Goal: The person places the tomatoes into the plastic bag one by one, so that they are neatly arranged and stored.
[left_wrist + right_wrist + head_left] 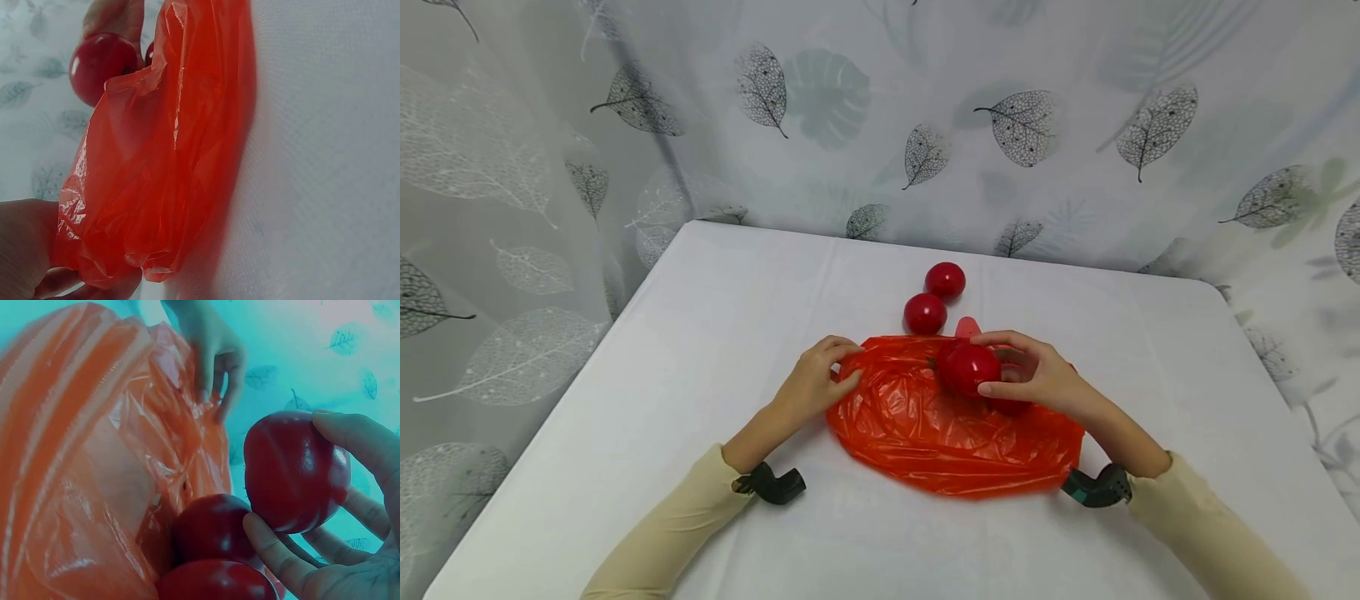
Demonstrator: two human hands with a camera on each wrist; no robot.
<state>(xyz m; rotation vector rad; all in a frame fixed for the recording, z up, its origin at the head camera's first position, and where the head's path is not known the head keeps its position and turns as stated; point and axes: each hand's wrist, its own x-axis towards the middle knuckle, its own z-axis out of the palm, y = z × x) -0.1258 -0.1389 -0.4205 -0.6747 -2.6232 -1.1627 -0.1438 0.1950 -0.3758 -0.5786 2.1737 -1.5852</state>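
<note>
A red plastic bag (917, 417) lies on the table, its mouth toward the far side. My left hand (812, 379) pinches the bag's left edge; in the left wrist view its fingers are partly behind the plastic. My right hand (1045, 375) holds a shiny red tomato (297, 472) between thumb and fingers, over the bag's mouth. Just below it, two more tomatoes show at the bag's opening in the right wrist view, the upper tomato (219, 530) and the lower tomato (215, 581). How many lie deeper inside is hidden.
Two loose tomatoes stand behind the bag, a nearer tomato (925, 314) and a farther tomato (945, 282). A reddish flap (967, 327) sticks up at the bag's far edge. The white table (737, 292) meets a leaf-patterned curtain (865, 125) at the back.
</note>
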